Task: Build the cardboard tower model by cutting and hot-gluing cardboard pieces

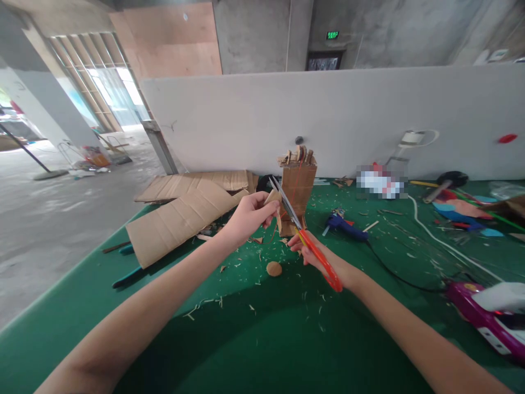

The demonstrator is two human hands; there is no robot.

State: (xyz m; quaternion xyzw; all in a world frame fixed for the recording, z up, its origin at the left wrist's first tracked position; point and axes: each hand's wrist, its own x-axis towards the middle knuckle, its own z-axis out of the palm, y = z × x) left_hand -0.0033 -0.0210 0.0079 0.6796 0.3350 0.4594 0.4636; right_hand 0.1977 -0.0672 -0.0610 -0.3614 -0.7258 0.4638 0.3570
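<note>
Between the fingers of my left hand [255, 212] is a small piece of cardboard [273, 197]. My right hand [314, 253] grips scissors [315, 254] with red-orange handles. Their blades are parted and reach up to the cardboard piece at my left fingertips; whether they touch it I cannot tell. Just behind my hands stands an upright cardboard box structure [298, 189], with cardboard strips and red string at its top. On the green table [254, 350] below my hands lies a round cardboard disc [274, 268].
Large cardboard sheets [180, 224] lie at the left, over a dark-green-handled tool [127, 278]. At the right are a blue glue gun [346, 227] with a black cord, a white cable [435, 235] and a magenta device [484, 317]. Scraps litter the table. A white partition [246, 120] stands behind.
</note>
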